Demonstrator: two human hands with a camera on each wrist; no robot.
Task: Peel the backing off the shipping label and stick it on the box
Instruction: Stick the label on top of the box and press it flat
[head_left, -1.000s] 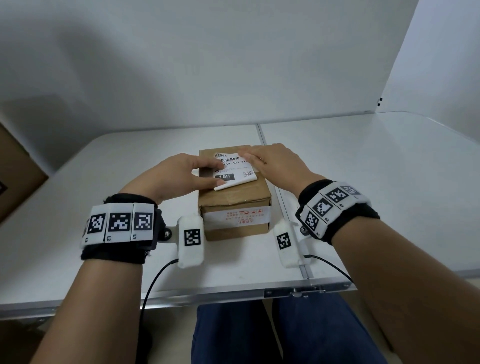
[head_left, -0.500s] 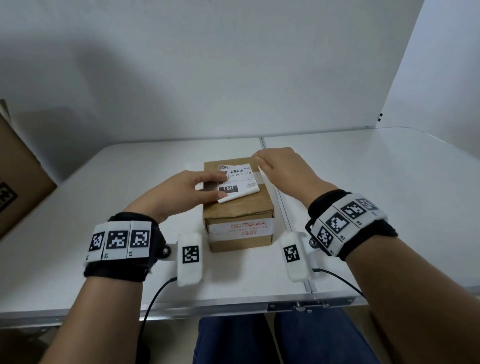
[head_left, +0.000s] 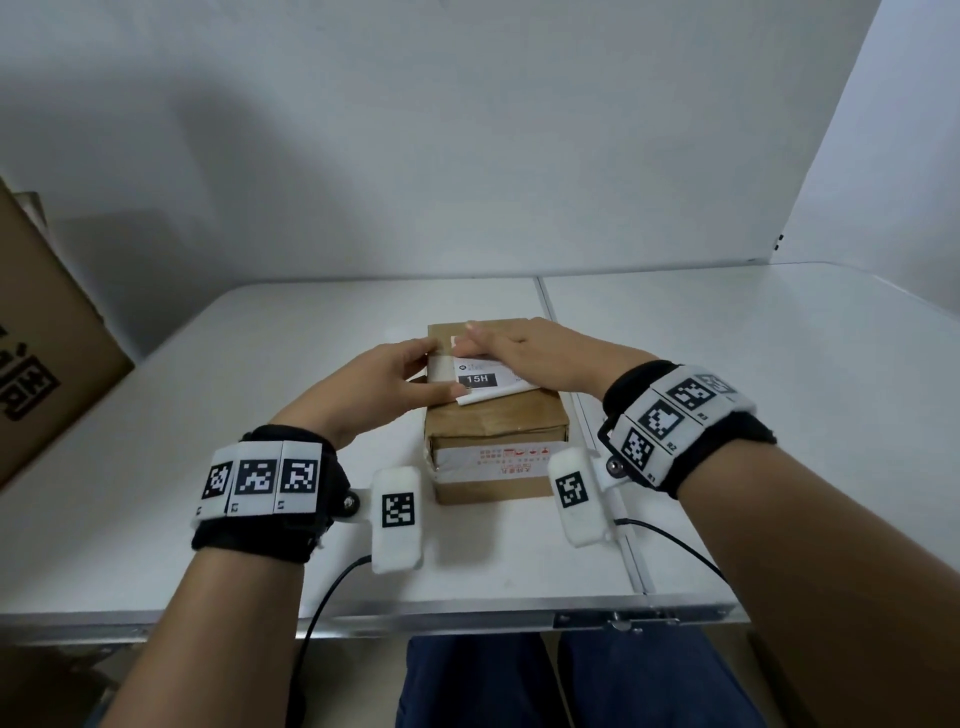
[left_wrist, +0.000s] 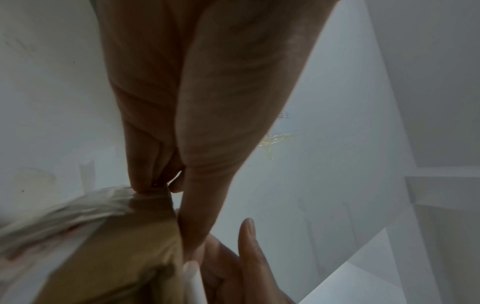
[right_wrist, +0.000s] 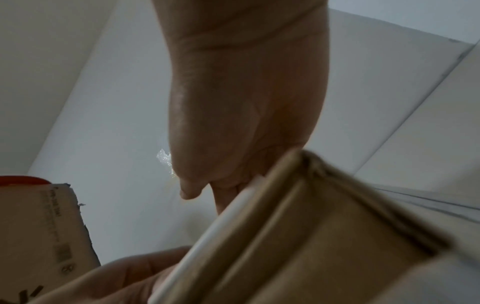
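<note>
We've swept our right hand (head_left: 524, 358) flat across the label (head_left: 480, 382), left hand (head_left: 384, 387) pinching its left edge on the box (head_left: 498, 431): mostly stuck, near edge still lifted.

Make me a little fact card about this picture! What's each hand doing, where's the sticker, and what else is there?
box: brown cardboard box, sitting on the white table
sticker: white shipping label lying on top of the box, near edge curling up
left hand: left hand pinches the label's left edge
right hand: right hand lies flat, pressing the label down
stuck yet: cannot tell how much is stuck
also there: a big cardboard carton on the far left
</note>
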